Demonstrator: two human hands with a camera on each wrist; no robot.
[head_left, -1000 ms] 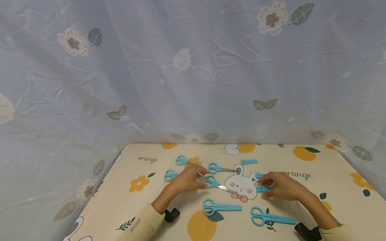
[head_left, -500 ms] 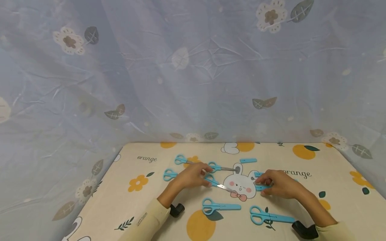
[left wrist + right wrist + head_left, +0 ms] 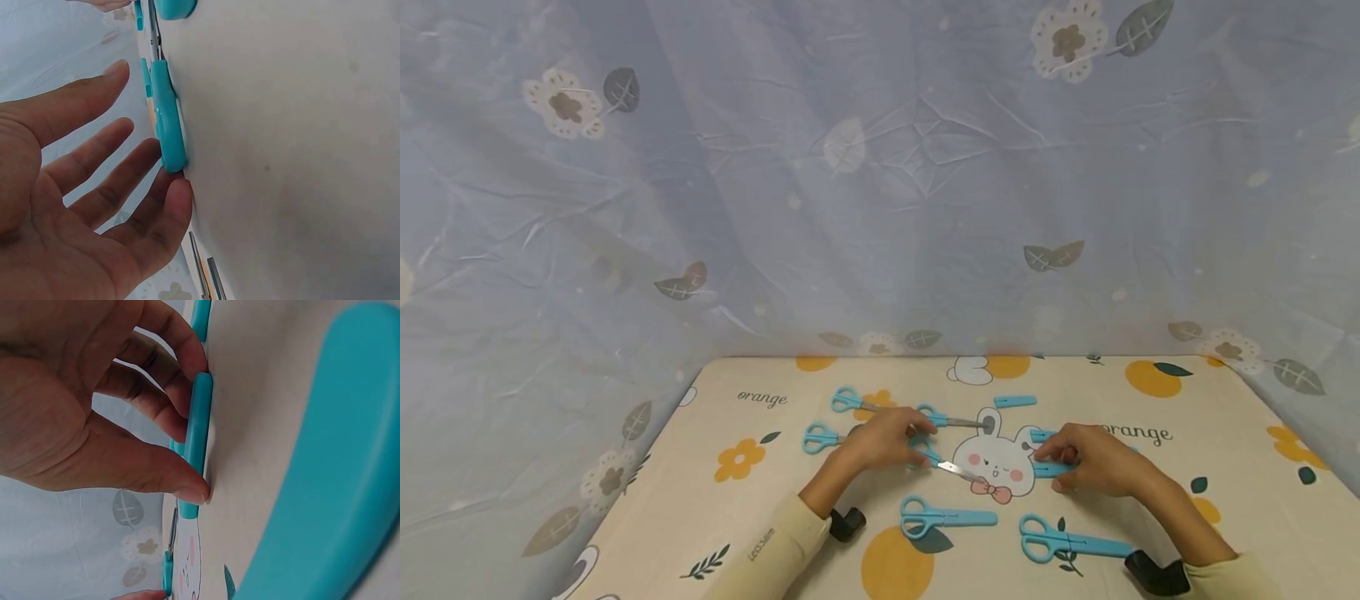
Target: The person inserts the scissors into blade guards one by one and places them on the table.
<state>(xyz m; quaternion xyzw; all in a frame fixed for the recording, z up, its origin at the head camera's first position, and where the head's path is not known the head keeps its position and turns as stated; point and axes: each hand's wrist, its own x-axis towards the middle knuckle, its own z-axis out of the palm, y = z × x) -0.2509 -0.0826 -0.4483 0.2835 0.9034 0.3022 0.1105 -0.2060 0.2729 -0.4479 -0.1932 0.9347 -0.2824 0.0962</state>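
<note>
Left hand [image 3: 886,442]: fingers spread, touching uncovered scissors [image 3: 942,461] on table [image 3: 1225,417]. Right hand [image 3: 1093,463]: pinches blade cover [image 3: 195,440] against the tabletop, a grip only the wrist view shows.

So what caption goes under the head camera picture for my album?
Two hands reach among blue scissors scattered on an orange-print tablecloth.

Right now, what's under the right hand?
The right hand pinches a blue scissor cover lying flat on the table, thumb and fingers on opposite edges. Most of the cover's length is hidden in the head view.
</note>
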